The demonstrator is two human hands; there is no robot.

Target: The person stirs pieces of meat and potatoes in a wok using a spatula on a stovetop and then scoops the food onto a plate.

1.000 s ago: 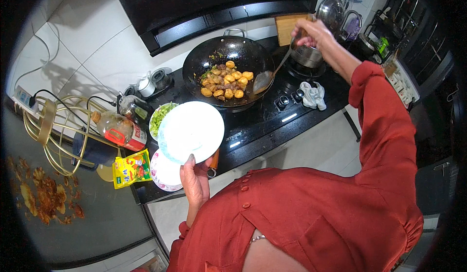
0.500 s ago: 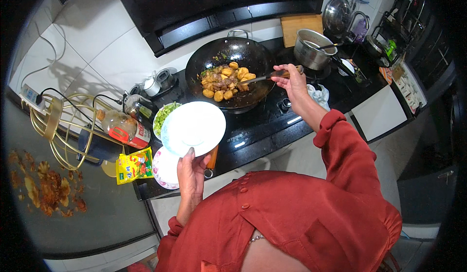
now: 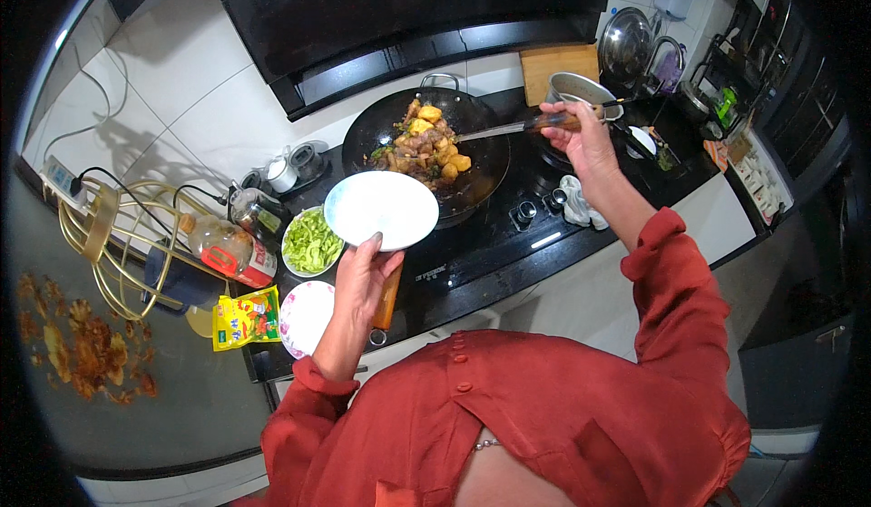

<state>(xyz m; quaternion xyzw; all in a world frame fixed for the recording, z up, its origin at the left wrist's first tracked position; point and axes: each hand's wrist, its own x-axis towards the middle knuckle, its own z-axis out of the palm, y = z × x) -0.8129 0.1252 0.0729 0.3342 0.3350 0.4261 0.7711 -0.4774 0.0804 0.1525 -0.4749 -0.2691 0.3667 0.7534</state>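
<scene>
My right hand (image 3: pixel 583 140) is closed round the wooden handle of a cooking spatula (image 3: pixel 494 131). Its metal shaft slopes down to the left, and the blade is hidden in the food. Browned chunks and golden pieces of food (image 3: pixel 426 151) are heaped in the black wok (image 3: pixel 363 126). In my left hand (image 3: pixel 365 277) is a white shallow dish (image 3: pixel 381 209), gripped at its near rim with the thumb on top. The dish is tilted and hangs by the wok's near left edge, with nothing in it. Beside it stands a bowl of chopped green vegetables (image 3: pixel 311 241).
A white plate with a floral rim (image 3: pixel 306 318) and a yellow packet (image 3: pixel 246 317) lie at the counter's left end, near a red-labelled bottle (image 3: pixel 238 251). An orange-brown handle (image 3: pixel 387 303) shows beside my left wrist. A metal pot (image 3: pixel 581 87) stands right of the wok.
My left hand has carried the dish up and right toward the wok. My right hand has moved right and slightly up with the spatula, and the food is gathered into a higher heap.
</scene>
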